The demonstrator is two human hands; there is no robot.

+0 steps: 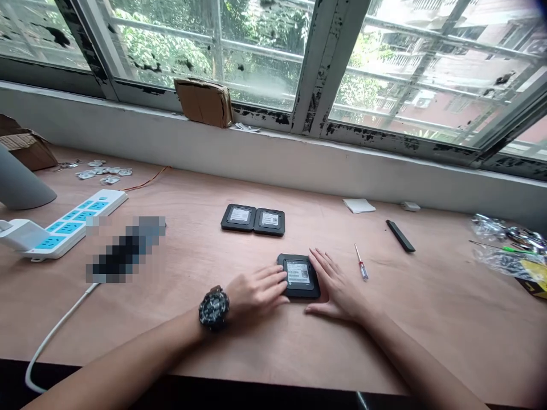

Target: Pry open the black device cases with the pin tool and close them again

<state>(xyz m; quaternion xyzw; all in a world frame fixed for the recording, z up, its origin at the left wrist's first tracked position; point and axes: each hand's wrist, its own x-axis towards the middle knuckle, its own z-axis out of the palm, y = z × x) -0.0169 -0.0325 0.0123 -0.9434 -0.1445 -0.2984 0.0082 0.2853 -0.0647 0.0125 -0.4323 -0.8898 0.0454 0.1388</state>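
Far L, approx 9 o'clock from the hands, a cardboard box (26,147) sits at the back of the plywood surface (397,336), w/ small metal-and-paper bits (102,172) nearby and a white power strip (72,222) w/ blue sockets and a white cable (55,330); a blurred patch beside the strip hides whatever's there. Moving R, the L hand (256,293), watch (213,307) on wrist, lies open and flat, fingertips on the L edge of a black square device (298,295), label up, at the near middle of the surface. The R hand (335,285) is open too, fingers spread, touching the R edge; neither is clearly gripping. Work in hand: device squared up between both hands. At 12 o'clock, a matching pair of black devices (253,220) sits side by side. At approx 2 o'clock, a small screwdriver (361,262) and black bar (400,236); at 3 o'clock, crumpled plastic bags (504,242).
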